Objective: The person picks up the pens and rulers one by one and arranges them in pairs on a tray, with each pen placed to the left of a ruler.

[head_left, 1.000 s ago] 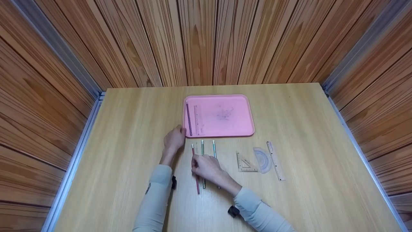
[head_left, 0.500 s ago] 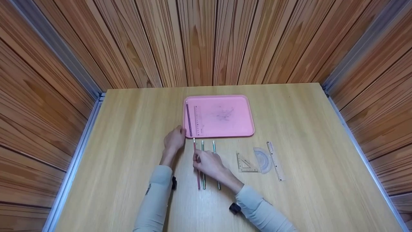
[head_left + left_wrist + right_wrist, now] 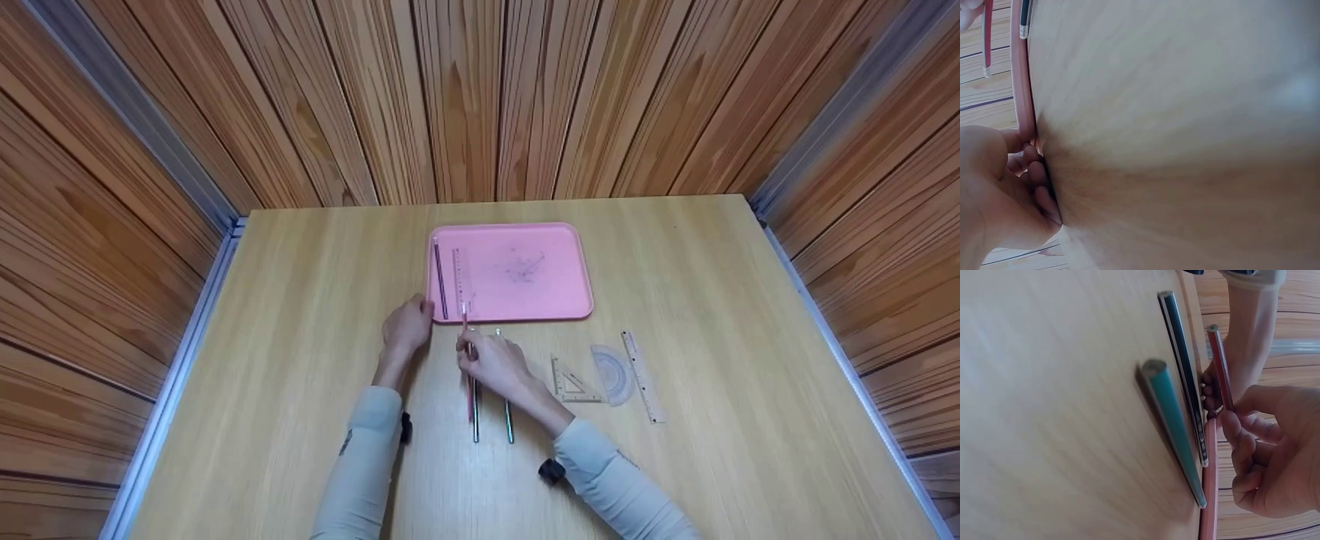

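My right hand pinches a red pencil between thumb and fingertips, raised off the table. The pencil's eraser end overlaps the front edge of the pink tray in the head view. My left hand grips the tray's front left corner, fingers curled under in the left wrist view. Inside the tray, at its left side, lie a dark pencil and a clear ruler. On the table under my right hand are a dark green pencil and a teal pencil, partly hidden in the head view.
Right of the pencils, a clear set square, a clear protractor and a second clear ruler lie on the wooden table. Wood-panelled walls stand behind and at both sides.
My right hand has lifted the red pencil and carried it forward and slightly right, toward the tray. The left hand stays at the tray corner.
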Demonstrator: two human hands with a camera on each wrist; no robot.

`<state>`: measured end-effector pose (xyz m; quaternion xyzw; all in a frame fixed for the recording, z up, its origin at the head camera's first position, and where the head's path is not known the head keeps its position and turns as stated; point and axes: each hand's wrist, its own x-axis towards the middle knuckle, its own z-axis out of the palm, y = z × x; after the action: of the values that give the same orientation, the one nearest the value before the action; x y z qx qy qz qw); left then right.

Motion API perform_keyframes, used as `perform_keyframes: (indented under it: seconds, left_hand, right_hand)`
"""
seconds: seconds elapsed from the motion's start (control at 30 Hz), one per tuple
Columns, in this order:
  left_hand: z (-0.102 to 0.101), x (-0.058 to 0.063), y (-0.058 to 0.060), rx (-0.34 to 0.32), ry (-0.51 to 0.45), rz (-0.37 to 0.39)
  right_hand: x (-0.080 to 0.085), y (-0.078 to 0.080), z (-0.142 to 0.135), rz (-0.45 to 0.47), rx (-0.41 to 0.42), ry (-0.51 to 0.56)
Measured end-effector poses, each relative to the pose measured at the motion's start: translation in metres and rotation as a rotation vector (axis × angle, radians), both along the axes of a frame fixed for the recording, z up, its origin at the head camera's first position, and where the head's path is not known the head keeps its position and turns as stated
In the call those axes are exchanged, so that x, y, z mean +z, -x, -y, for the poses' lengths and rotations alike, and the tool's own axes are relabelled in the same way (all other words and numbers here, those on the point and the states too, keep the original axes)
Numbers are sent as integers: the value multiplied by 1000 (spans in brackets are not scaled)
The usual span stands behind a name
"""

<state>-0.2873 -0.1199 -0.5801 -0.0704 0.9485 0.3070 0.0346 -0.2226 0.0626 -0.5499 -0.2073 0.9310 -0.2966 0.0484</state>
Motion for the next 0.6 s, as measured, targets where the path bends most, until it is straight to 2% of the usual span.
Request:
perform_keyframes:
  seconds: [0.1, 0.2, 0.43, 0.6]
  left_hand:
    - [0, 0, -1, 5, -15, 8]
    - [-1, 1, -1, 8, -34, 20]
    - [-1, 1, -1, 12, -54, 29]
    - [0, 0, 0, 13, -34, 24]
  right_hand:
    - [2, 5, -2, -32, -11, -1]
    - [4, 10, -5, -25, -34, 10]
    - [8, 22, -9, 44, -101, 43]
    - [7, 30, -11, 42, -142, 36]
